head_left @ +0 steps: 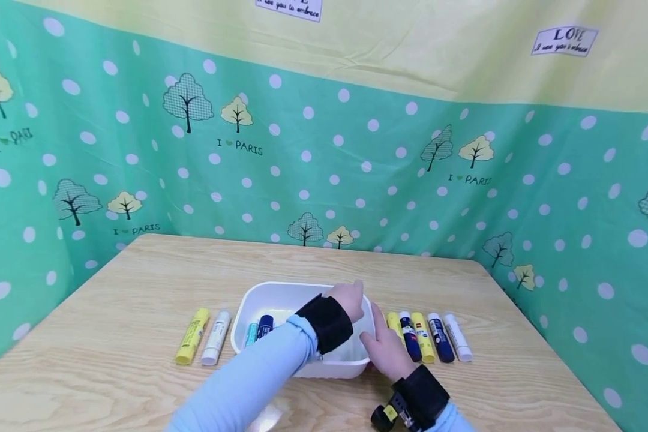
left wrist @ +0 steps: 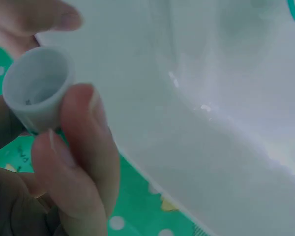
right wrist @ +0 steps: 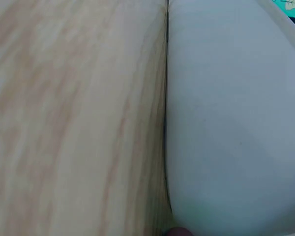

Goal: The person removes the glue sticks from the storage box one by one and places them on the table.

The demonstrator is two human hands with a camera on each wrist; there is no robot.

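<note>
A white plastic box stands on the table. My left arm reaches across it, and my left hand is over its right side. In the left wrist view, the fingers pinch a small white hollow cylinder, its round opening facing up; it looks like part of a glue stick. My right hand holds the box's right side, thumb at the rim. Only a fingertip shows by the box wall in the right wrist view. Inside the box lie a teal glue stick and a navy one.
Left of the box lie a yellow glue stick and a white one. A row of several yellow, navy and white glue sticks lies right of my right hand. Behind the wooden table hangs a green patterned curtain.
</note>
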